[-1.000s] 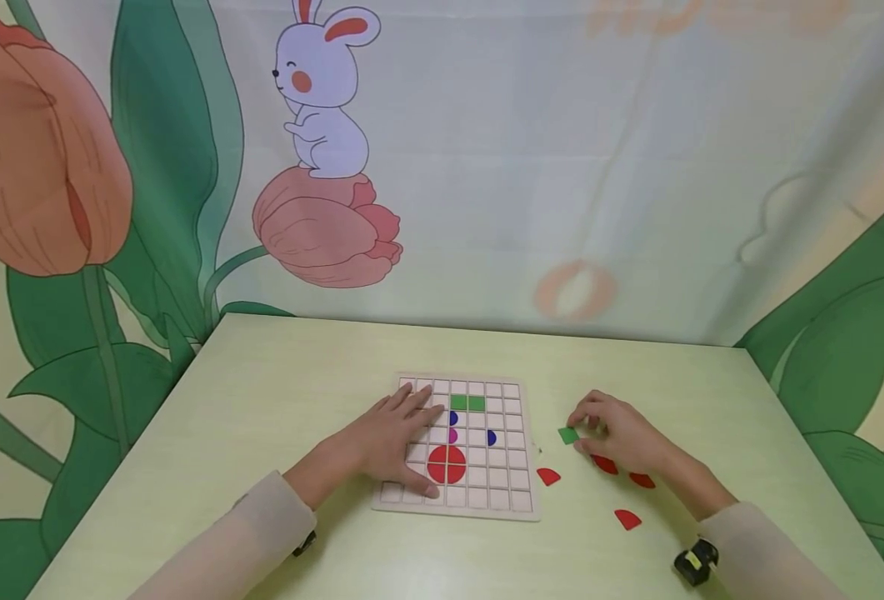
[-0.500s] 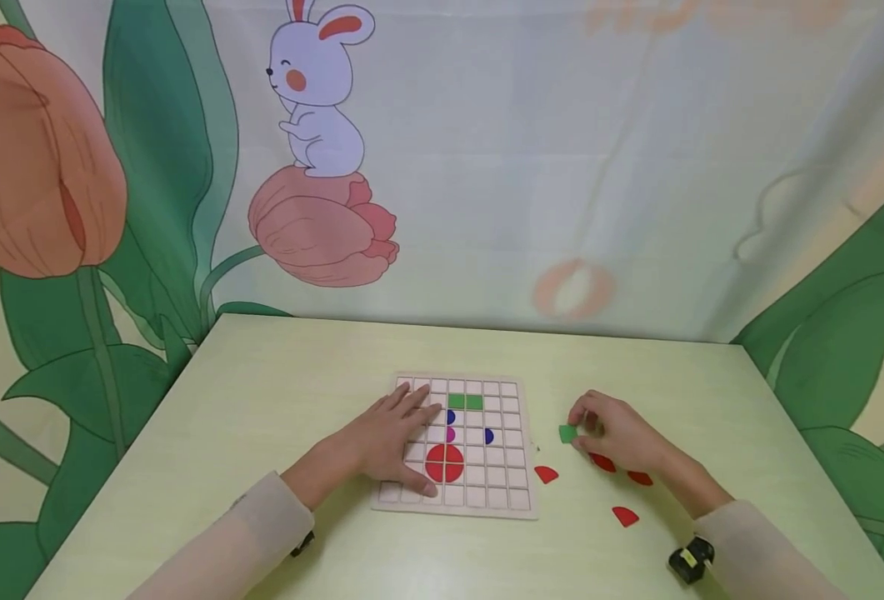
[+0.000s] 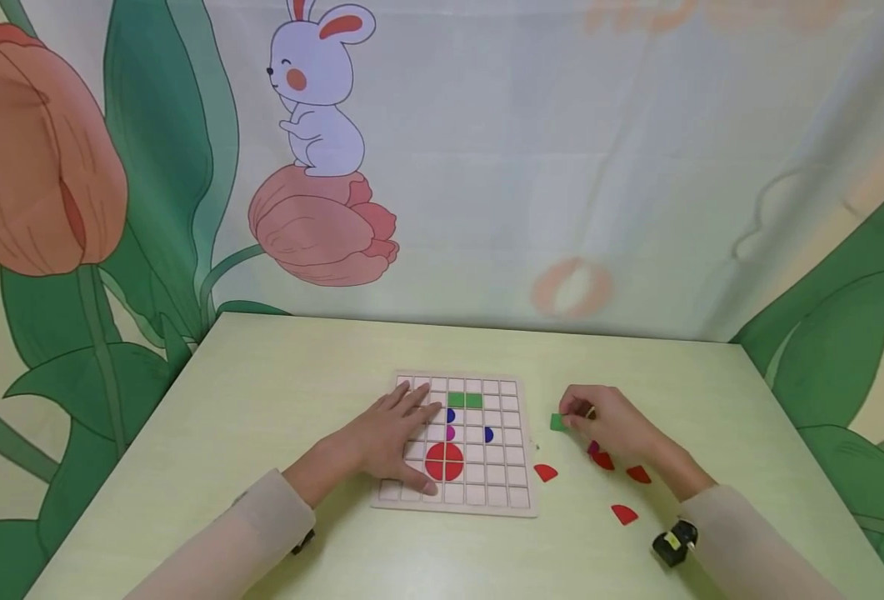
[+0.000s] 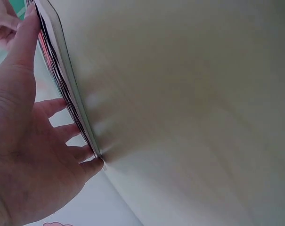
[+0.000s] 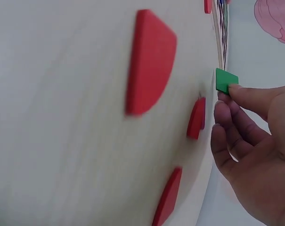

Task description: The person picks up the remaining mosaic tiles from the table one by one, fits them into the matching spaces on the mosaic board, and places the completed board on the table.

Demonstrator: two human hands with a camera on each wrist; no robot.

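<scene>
I have the right hand (image 3: 612, 425) clamped by thumb and fingertip on the green square tile (image 3: 556, 422). Tile position: to the right of the pegboard-style grid board (image 3: 496, 497), apart from its edge; the right wrist view shows the tile raised above the tabletop (image 3: 299, 358). The remaining right fingers are bent and clear of the tile.

I have the left hand (image 3: 392, 442) resting on the left side of the board, fingers and thumb spread apart; the cells beneath it are hidden.

Board contents visible to me: two green squares (image 3: 465, 401) side by side; a blue semicircle (image 3: 451, 415) directly below the left square; a magenta semicircle (image 3: 450, 433) below that; a second blue semicircle (image 3: 489, 434) farther right; four red quarter pieces (image 3: 445, 462) forming a circle.

Loose parts: four red quarter-circle tiles (image 3: 625, 514) lie right of the board. A purple piece (image 3: 594, 447), partly hidden, sits against one of them. A printed curtain (image 3: 636, 167) hangs behind.
</scene>
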